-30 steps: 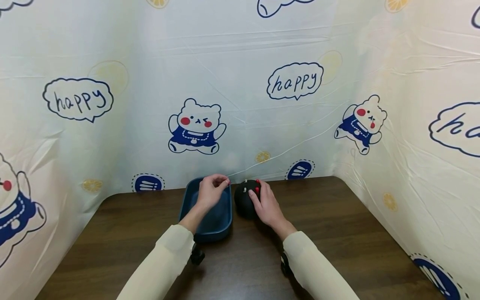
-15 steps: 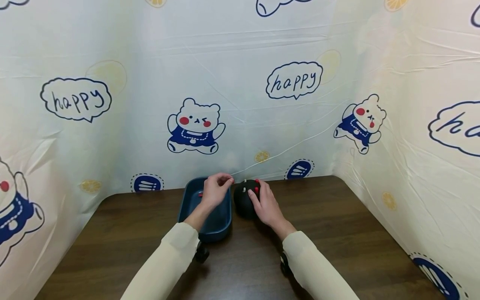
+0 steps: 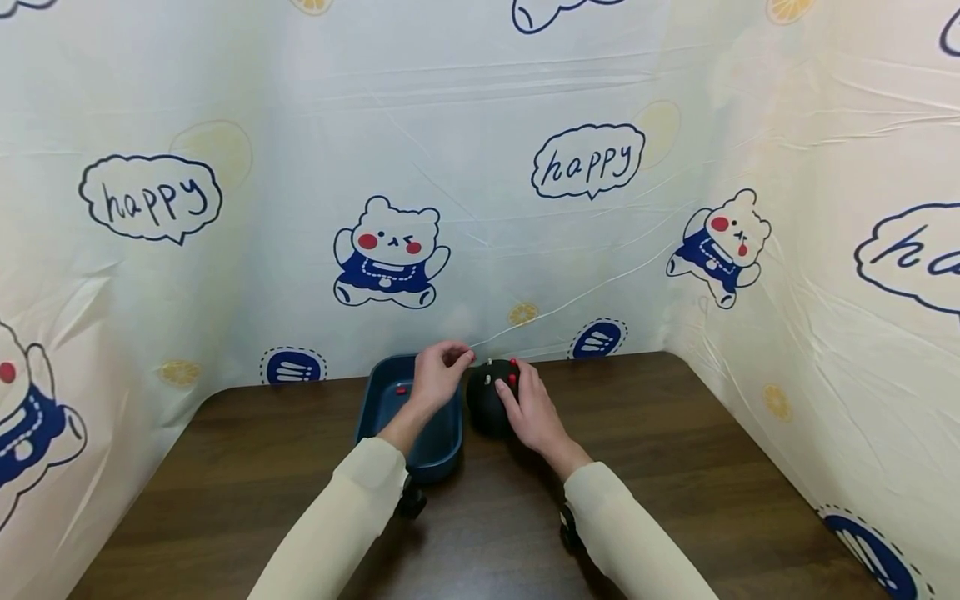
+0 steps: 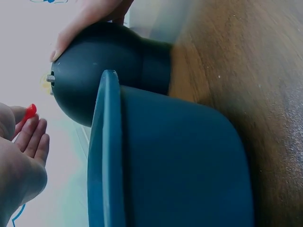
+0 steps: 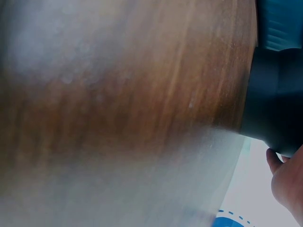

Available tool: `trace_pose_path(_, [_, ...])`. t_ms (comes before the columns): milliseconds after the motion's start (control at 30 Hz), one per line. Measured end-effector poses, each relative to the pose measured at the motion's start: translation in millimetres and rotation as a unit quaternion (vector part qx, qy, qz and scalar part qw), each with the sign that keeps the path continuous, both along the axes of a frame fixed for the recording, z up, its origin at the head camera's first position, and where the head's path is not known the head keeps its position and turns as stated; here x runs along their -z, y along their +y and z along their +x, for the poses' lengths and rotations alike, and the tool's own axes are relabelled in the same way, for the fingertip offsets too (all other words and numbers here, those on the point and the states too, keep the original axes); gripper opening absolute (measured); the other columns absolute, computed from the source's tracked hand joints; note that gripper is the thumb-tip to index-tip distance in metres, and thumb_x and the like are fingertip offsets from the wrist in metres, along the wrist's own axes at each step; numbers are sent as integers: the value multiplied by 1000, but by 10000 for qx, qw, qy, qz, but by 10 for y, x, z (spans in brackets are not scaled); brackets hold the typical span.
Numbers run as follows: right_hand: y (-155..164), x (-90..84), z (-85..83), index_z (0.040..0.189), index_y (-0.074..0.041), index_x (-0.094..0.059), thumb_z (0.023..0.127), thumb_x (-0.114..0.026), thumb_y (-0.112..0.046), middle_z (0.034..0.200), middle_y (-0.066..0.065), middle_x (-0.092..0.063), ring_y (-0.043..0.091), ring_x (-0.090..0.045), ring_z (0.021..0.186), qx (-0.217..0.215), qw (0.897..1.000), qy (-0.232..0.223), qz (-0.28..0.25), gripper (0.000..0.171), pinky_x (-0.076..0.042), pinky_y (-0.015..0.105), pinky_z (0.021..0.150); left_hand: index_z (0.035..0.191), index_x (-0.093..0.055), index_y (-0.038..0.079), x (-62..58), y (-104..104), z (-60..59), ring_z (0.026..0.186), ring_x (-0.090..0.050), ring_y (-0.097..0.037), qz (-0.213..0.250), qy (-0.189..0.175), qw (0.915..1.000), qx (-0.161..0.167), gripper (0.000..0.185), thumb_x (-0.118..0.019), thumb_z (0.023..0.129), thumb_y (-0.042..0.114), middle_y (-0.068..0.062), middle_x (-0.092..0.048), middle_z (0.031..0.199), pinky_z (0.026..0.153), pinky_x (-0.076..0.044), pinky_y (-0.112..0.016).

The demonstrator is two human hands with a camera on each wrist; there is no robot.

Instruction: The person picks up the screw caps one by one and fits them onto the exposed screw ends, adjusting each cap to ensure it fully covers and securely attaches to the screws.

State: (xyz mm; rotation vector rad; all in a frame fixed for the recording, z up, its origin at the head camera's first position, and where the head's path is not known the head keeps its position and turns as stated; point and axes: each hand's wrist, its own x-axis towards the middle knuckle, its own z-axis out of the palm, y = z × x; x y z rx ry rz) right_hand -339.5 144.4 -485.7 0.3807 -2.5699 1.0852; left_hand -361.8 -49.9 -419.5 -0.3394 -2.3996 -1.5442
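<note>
A black, round-topped object [image 3: 486,410] stands on the table, with bare threaded metal studs [image 4: 50,78] and small red caps [image 3: 513,379] on its top. My right hand [image 3: 538,414] holds it from the right side, thumb and fingers spread over it. My left hand [image 3: 437,380] hovers above the tray's far right edge, just left of the black object and apart from it. In the left wrist view, its thumb and index finger pinch a small red cap [image 4: 30,111]. A blue tray [image 3: 386,421] lies beneath that hand, with another red piece [image 3: 401,389] inside.
The brown wooden table [image 3: 247,475] extends to both sides and in front of the tray. A printed sheet [image 3: 480,250] hangs close behind the tray and the black object. The tray's right wall stands close beside the black object.
My left hand has moved right over the tray towards the black object, uncovering the red piece in the tray. The right hand has stayed in place on the black object.
</note>
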Motion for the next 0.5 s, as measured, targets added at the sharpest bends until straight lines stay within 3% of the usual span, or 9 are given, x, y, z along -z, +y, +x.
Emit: trace_pose_path(500, [-8, 0, -3, 153, -6, -34, 108, -40, -53, 152, 16, -42, 32, -45, 136, 14, 10000, 39, 2, 65, -36, 49, 117, 106, -76, 10, -39, 111, -43, 90, -68, -21, -158, 135, 9998, 7, 12, -69, 100, 17, -5, -75, 99, 85, -58, -39])
